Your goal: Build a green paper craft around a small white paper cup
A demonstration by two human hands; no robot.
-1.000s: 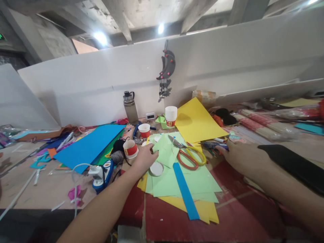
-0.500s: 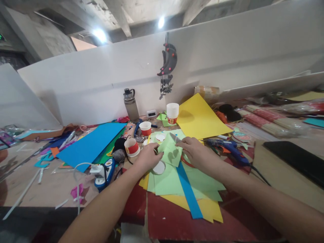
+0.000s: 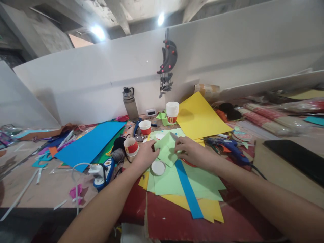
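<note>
Both hands meet over a small light green paper piece (image 3: 165, 148) lying on a stack of green and yellow sheets (image 3: 202, 184). My left hand (image 3: 145, 155) pinches its left edge and lifts it a little. On its right edge my right hand (image 3: 191, 152) has its fingers closed. A white round lid (image 3: 158, 167) lies just under the left hand. Beneath the right hand, a blue paper strip (image 3: 188, 189) runs toward me. Scissors mostly hide under the right hand; a blade tip (image 3: 173, 136) shows. A red and white paper cup (image 3: 131, 146) stands left of the left hand.
A big blue sheet (image 3: 88, 145) lies to the left and a large yellow sheet (image 3: 197, 118) at the back. A water bottle (image 3: 130, 104), stacked cups (image 3: 172, 112), a blue glue gun (image 3: 231, 148), a tape dispenser (image 3: 102, 172) and a black tablet (image 3: 295, 157) surround the work spot.
My right hand came from the far right, near the glue gun, to the green paper piece. Both hands now grip it, and its left edge has lifted.
</note>
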